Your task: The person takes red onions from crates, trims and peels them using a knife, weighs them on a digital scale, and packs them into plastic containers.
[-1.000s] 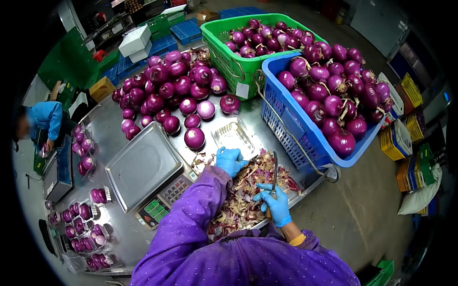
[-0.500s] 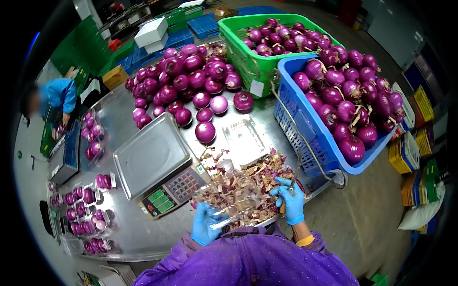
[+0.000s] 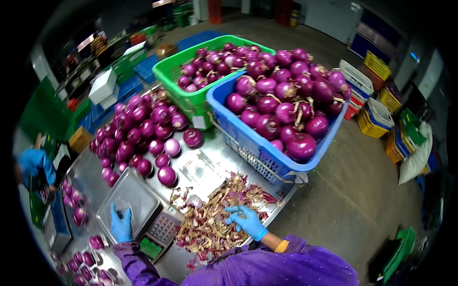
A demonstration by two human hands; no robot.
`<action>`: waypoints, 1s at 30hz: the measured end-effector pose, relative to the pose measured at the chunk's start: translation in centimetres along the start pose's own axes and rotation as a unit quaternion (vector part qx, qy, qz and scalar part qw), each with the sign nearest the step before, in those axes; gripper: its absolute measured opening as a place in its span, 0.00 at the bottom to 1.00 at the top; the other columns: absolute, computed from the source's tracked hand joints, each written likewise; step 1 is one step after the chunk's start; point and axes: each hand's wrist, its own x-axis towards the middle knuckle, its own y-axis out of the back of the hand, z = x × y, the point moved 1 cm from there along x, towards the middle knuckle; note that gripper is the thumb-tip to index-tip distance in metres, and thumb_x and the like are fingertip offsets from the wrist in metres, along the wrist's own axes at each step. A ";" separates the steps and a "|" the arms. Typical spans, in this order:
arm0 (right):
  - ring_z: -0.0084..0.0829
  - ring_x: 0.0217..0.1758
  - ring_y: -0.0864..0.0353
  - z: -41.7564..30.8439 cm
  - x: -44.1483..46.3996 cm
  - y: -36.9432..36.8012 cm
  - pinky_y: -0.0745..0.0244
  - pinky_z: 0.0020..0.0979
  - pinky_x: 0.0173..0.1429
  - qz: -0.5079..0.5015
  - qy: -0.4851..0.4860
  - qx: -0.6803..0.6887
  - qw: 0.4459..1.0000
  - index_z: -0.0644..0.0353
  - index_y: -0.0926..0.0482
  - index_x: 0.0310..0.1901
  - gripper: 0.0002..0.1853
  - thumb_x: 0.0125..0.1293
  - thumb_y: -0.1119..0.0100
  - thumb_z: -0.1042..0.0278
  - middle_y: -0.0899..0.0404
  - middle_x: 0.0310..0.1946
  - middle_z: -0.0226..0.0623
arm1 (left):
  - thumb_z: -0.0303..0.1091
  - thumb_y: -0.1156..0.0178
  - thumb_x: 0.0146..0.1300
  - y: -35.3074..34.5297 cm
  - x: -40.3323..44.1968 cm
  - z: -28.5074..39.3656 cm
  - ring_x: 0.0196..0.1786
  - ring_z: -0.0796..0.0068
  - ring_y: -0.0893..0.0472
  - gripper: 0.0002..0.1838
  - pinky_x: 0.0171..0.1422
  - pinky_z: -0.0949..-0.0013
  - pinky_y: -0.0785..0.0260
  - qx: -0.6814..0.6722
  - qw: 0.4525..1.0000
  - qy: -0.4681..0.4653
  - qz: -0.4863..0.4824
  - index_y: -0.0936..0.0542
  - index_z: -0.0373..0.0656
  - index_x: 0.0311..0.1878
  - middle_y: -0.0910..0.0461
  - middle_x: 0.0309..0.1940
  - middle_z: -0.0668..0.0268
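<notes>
My left hand [image 3: 121, 225], in a blue glove, is over the pan of the scale [image 3: 138, 195] with thumb and fingers apart. A faint clear plastic outline shows at its fingertips, too indistinct to make out fully. My right hand [image 3: 247, 222], also gloved, hovers over the heap of dry onion peels [image 3: 210, 224]; its fingers are apart and no knife is visible in it. Loose purple onions [image 3: 138, 126] are piled behind the scale. Onions fill the blue basket [image 3: 245, 155].
Behind the blue basket stands a green basket [image 3: 181, 97] of onions. Packed onions [image 3: 80, 217] sit on the table's left side. A person in blue [image 3: 36, 164] is at the far left. Stacked crates [image 3: 369, 121] stand at the right.
The view has turned. My left hand picked up a clear plastic tray from the table and moved left to the scale. The knife earlier in my right hand is no longer seen.
</notes>
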 end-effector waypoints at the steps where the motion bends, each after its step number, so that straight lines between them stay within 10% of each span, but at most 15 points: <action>1: 0.16 0.33 0.21 1.1 0.2 0.2 0.29 0.18 0.27 -0.009 0.000 0.010 1.000 0.61 0.26 0.56 0.15 0.70 0.48 0.67 0.17 0.36 0.33 | 0.39 0.35 0.59 -0.3 0.3 4.2 0.60 0.62 0.26 0.38 0.65 0.60 0.37 -0.016 0.999 -0.040 0.020 0.40 0.37 0.70 0.28 0.60 0.54; 7: 0.14 0.29 0.24 3.9 0.4 1.5 0.31 0.18 0.26 -0.038 -0.040 0.014 0.998 0.58 0.26 0.56 0.15 0.70 0.47 0.65 0.19 0.32 0.29 | 0.35 0.34 0.57 -4.7 3.0 29.3 0.63 0.64 0.28 0.34 0.67 0.63 0.38 -0.330 0.878 -0.239 -0.251 0.34 0.35 0.66 0.29 0.62 0.56; 14: 0.17 0.28 0.26 2.8 1.0 4.1 0.30 0.23 0.30 -0.038 -0.028 0.008 0.999 0.58 0.26 0.56 0.16 0.68 0.47 0.67 0.20 0.32 0.28 | 0.44 0.33 0.52 -13.8 -5.0 49.9 0.53 0.56 0.23 0.37 0.52 0.55 0.28 -0.096 0.679 -0.650 -0.329 0.33 0.49 0.67 0.27 0.58 0.58; 20: 0.19 0.37 0.22 4.2 1.5 6.7 0.29 0.22 0.39 -0.006 -0.001 -0.008 1.000 0.58 0.24 0.55 0.15 0.67 0.45 0.70 0.20 0.38 0.29 | 0.47 0.30 0.41 -19.4 -8.4 55.2 0.54 0.52 0.24 0.51 0.52 0.55 0.27 0.150 0.583 -0.678 -0.421 0.42 0.57 0.71 0.34 0.62 0.54; 25: 0.15 0.37 0.21 3.9 0.8 7.1 0.31 0.18 0.29 -0.007 0.022 0.019 1.000 0.56 0.26 0.57 0.16 0.69 0.46 0.67 0.19 0.40 0.27 | 0.46 0.25 0.32 -20.4 -7.7 55.6 0.52 0.51 0.26 0.55 0.54 0.54 0.29 0.079 0.556 -0.691 -0.456 0.39 0.52 0.69 0.30 0.50 0.51; 30: 0.15 0.35 0.23 3.2 -0.7 7.4 0.29 0.20 0.33 -0.006 -0.051 0.029 0.998 0.56 0.25 0.55 0.16 0.69 0.45 0.64 0.18 0.35 0.27 | 0.38 0.23 0.32 -17.5 -4.2 52.9 0.65 0.58 0.32 0.55 0.71 0.61 0.40 -0.201 0.645 -0.545 -0.497 0.40 0.41 0.68 0.36 0.64 0.52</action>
